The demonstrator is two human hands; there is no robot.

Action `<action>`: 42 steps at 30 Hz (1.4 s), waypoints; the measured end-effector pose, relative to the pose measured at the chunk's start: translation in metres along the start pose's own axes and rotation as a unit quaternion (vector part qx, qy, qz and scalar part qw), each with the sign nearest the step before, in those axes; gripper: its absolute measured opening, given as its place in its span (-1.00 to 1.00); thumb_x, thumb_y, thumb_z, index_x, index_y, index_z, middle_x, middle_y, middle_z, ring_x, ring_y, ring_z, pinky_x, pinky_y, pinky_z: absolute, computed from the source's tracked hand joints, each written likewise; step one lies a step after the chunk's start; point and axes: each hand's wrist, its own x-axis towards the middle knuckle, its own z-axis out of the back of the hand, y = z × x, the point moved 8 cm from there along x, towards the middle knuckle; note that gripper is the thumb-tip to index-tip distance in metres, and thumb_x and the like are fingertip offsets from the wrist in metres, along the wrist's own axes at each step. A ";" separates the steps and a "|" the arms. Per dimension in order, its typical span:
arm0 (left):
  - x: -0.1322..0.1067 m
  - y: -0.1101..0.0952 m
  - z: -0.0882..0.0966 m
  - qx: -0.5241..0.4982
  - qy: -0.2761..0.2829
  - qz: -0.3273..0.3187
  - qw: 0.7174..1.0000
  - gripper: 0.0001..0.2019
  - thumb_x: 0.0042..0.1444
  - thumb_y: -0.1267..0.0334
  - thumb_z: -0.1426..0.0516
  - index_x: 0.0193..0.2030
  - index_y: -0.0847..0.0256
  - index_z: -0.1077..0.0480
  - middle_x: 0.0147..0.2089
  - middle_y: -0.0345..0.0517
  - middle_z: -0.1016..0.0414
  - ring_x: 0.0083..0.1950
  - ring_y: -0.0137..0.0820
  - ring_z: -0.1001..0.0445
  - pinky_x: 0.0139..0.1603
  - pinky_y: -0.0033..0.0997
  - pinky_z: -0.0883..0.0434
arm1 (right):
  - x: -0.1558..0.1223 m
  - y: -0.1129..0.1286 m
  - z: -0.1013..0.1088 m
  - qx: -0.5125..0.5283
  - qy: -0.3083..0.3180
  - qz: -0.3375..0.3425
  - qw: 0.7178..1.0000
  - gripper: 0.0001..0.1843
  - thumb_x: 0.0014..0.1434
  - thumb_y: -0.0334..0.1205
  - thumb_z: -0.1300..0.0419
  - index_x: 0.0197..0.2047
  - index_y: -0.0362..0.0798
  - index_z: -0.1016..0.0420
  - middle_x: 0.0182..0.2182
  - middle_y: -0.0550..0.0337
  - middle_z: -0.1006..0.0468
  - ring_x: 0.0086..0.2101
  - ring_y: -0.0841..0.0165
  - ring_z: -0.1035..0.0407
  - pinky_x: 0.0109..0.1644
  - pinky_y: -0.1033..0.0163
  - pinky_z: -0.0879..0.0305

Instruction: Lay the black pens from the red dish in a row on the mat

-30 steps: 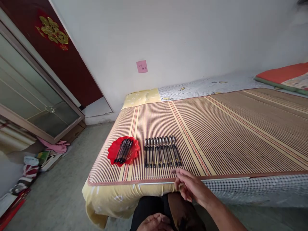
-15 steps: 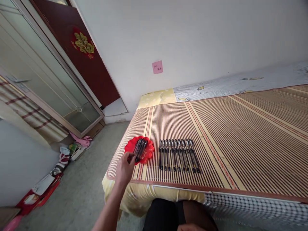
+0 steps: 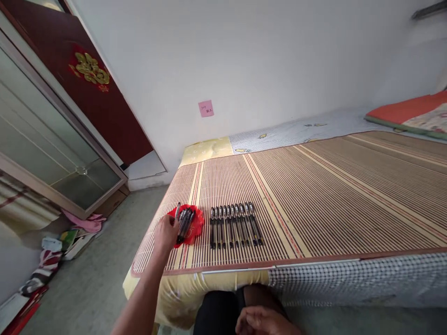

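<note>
Head view. Clamped between thumb and fingertips of the left hand [image 3: 165, 232]: a single pen [image 3: 178, 211], with far end past the fingertips, over the left side of a red dish [image 3: 198, 224]. Lying just right of this grip, bundled aslant inside the dish: several dark pens [image 3: 186, 224]. Farther right, apart from both hands, side by side on a striped mat [image 3: 223, 181]: a row of pens [image 3: 230, 226], capped ends toward the far side. At the near edge, above the dark-clad lap [image 3: 213, 314]: the right hand [image 3: 257, 320], with fingers loosely curled, well apart from dish and row; impossible to tell whether holding anything.
</note>
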 end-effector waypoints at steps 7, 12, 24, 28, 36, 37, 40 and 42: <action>-0.195 -0.034 -0.069 -0.595 0.213 0.182 0.753 -0.59 0.02 -0.11 -0.27 -0.20 0.17 -0.37 -0.51 -0.31 -0.35 -0.61 -0.52 -0.19 -0.62 -0.54 -0.06 | -0.003 -0.001 -0.018 0.087 0.004 -0.046 0.995 -0.56 0.25 0.12 -0.29 -0.15 -0.16 -0.59 -0.39 0.11 -0.59 -0.51 0.48 -0.44 -0.39 0.38 -0.27; -0.266 -0.048 -0.090 -0.638 0.308 0.219 0.671 -0.51 -0.06 -0.17 -0.37 -0.28 0.23 -0.39 -0.55 -0.36 -0.30 -0.67 -0.66 -0.02 -0.67 -0.59 0.09 | -0.009 0.013 -0.021 0.003 -0.060 -0.022 0.998 -0.54 0.20 0.13 -0.33 -0.13 -0.14 -0.58 -0.33 0.10 -0.61 -0.49 0.45 -0.46 -0.44 0.37 -0.28; -0.282 -0.082 -0.071 -0.562 0.361 0.099 0.738 -0.44 -0.04 -0.30 -0.31 -0.36 0.24 -0.39 -0.59 -0.37 -0.27 -0.71 -0.66 -0.08 -0.69 -0.58 0.02 | -0.035 0.098 -0.044 -0.216 -0.245 0.155 0.932 -0.47 0.12 0.26 -0.32 -0.20 -0.10 -0.60 -0.45 0.22 -0.50 -0.44 0.38 -0.37 -0.40 0.31 -0.26; -0.288 -0.087 -0.072 -0.554 0.366 0.096 0.741 -0.39 -0.08 -0.34 -0.30 -0.27 0.26 -0.43 -0.59 -0.41 -0.23 -0.73 -0.67 0.02 -0.72 -0.56 0.10 | -0.043 0.094 -0.035 -0.205 -0.302 0.159 0.917 -0.47 0.08 0.26 -0.34 -0.27 -0.10 -0.59 -0.49 0.23 -0.49 -0.46 0.38 -0.35 -0.38 0.30 -0.25; -0.299 -0.075 -0.086 -0.568 0.390 0.149 0.709 -0.41 -0.10 -0.30 -0.34 -0.25 0.24 -0.43 -0.61 -0.43 -0.18 -0.69 -0.65 0.06 -0.69 -0.56 0.12 | -0.096 0.145 0.037 -0.129 -0.437 0.236 0.858 -0.47 -0.04 0.27 -0.42 -0.33 -0.07 -0.55 -0.47 0.19 -0.48 -0.46 0.39 -0.30 -0.39 0.28 -0.22; -0.298 -0.070 -0.090 -0.578 0.384 0.160 0.702 -0.42 -0.08 -0.28 -0.35 -0.25 0.24 -0.44 -0.61 -0.43 -0.18 -0.67 -0.65 0.05 -0.68 -0.56 0.11 | -0.099 0.145 0.042 -0.144 -0.437 0.225 0.859 -0.47 -0.03 0.27 -0.41 -0.33 -0.07 -0.56 -0.47 0.17 -0.49 -0.46 0.38 -0.29 -0.39 0.27 -0.22; -0.293 -0.054 -0.110 -0.620 0.373 0.191 0.663 -0.47 -0.06 -0.20 -0.38 -0.22 0.25 -0.47 -0.57 -0.37 -0.24 -0.63 -0.63 -0.02 -0.64 -0.57 0.02 | -0.098 0.128 0.047 -0.196 -0.414 0.173 0.872 -0.47 0.00 0.28 -0.37 -0.29 -0.06 -0.58 -0.50 0.17 -0.50 -0.48 0.36 -0.31 -0.40 0.25 -0.21; -0.293 -0.040 -0.129 -0.644 0.369 0.215 0.634 -0.48 -0.09 -0.17 -0.41 -0.24 0.26 -0.48 -0.55 -0.32 -0.30 -0.60 -0.60 -0.10 -0.61 -0.57 -0.05 | -0.091 0.111 0.046 -0.220 -0.384 0.137 0.886 -0.44 -0.03 0.28 -0.37 -0.23 -0.07 -0.59 -0.51 0.19 -0.50 -0.47 0.33 -0.35 -0.41 0.25 -0.22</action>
